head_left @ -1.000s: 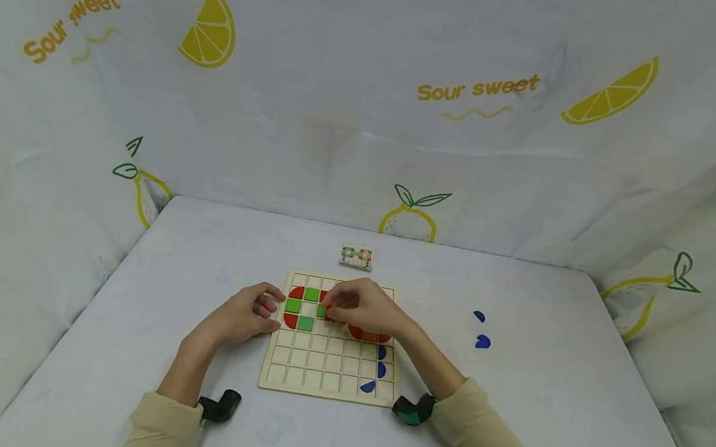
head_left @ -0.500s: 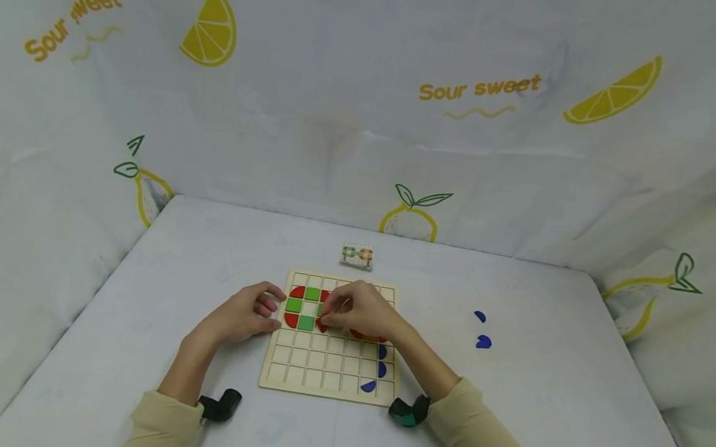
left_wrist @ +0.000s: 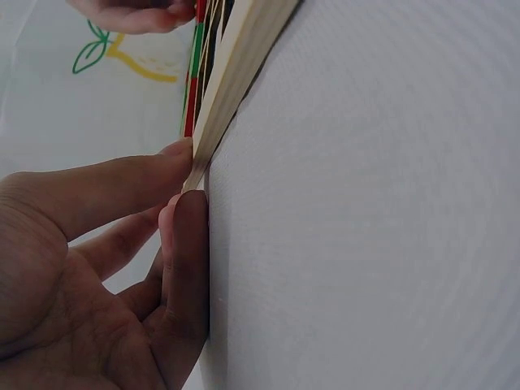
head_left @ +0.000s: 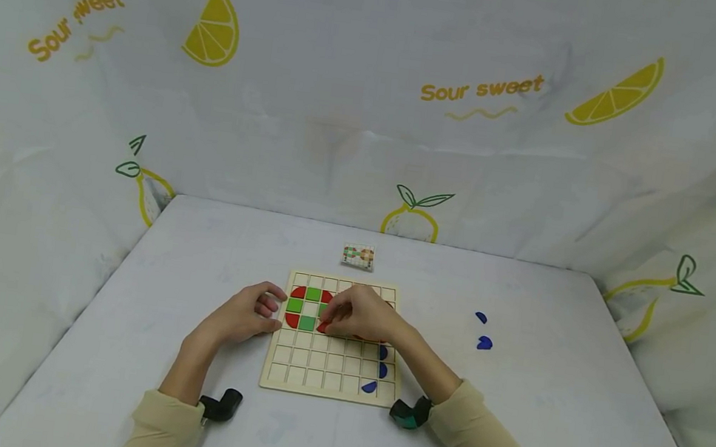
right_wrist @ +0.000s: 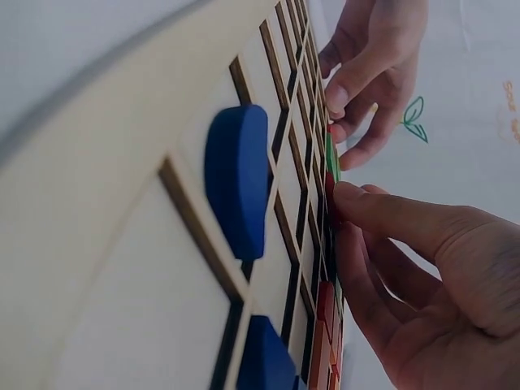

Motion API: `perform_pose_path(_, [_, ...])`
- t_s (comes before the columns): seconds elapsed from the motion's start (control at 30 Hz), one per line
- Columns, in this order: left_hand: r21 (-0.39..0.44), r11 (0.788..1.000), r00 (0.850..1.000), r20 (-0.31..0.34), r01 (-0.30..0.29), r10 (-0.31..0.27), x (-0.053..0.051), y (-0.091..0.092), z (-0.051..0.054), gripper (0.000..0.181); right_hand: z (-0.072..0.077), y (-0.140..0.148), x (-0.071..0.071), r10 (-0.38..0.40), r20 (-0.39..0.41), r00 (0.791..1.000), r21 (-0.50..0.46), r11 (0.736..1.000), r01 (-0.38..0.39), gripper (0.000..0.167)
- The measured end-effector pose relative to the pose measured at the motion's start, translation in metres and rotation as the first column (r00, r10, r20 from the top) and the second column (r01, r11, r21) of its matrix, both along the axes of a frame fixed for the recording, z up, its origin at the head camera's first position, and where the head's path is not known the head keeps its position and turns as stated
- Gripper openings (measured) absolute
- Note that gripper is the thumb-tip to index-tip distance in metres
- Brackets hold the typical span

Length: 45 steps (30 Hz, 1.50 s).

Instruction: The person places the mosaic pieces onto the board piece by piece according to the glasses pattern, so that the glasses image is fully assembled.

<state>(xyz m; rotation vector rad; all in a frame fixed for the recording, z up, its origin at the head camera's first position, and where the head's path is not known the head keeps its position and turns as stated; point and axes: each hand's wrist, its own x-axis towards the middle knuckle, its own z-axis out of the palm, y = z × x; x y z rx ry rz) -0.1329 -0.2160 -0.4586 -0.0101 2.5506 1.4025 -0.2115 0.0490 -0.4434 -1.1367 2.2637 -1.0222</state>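
Note:
My right hand [head_left: 365,314] pinches a red quarter-round piece [head_left: 322,328] between thumb and fingers, low over the wooden grid board [head_left: 321,381]. In the right wrist view, its fingertips [right_wrist: 351,193] are against the red piece at the board's surface. Beside the board's left edge, my left hand [head_left: 237,319] rests with loosely bent fingers, its fingertips touching the rim [left_wrist: 236,77]. Green squares [head_left: 295,306] and red quarter-rounds [head_left: 292,320] form a ring at the upper left of the grid. My right hand partly hides more red pieces behind it.
Several blue half-round pieces [head_left: 382,370] lie on the board's right side. More blue pieces [head_left: 484,343] are on the white table to the right. A small pattern card [head_left: 358,255] stands behind the board. Dark wrist cameras [head_left: 222,405] sit near both cuffs.
My right hand has shifted slightly down and inward with the red piece, to the ring's lower right corner. My left hand stays at the board's edge.

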Motion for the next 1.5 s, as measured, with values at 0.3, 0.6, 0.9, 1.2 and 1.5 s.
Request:
perform_pose_path(0.3, [-0.004,1.000,1.000,0.002,0.001,-0.001,0.001,0.002,0.003,0.043,-0.001,0.001,-0.001,0.025,-0.064,0.998,-0.001,1.000,-0.025,0.015])
perform_pose_path(0.6, [-0.002,1.000,1.000,-0.001,0.005,-0.005,0.000,0.002,0.002,0.043,-0.002,-0.001,0.000,0.023,-0.129,0.991,-0.018,1.000,-0.025,0.014])
perform_pose_path(0.9, [-0.002,1.000,1.000,0.004,0.005,-0.005,0.000,0.002,0.001,0.043,-0.001,0.004,0.001,-0.006,-0.162,0.987,-0.007,1.000,0.005,0.012])
perform_pose_path(1.2, [-0.011,1.000,1.000,0.007,-0.005,0.005,0.000,0.002,0.002,0.044,0.004,0.024,0.001,-0.089,-0.148,0.985,-0.024,0.996,0.086,0.014])
perform_pose_path(1.5, [-0.005,1.000,1.000,0.011,-0.010,0.010,0.001,0.002,0.003,0.044,0.009,0.063,-0.003,-0.172,-0.121,0.978,-0.021,0.985,0.171,0.018])
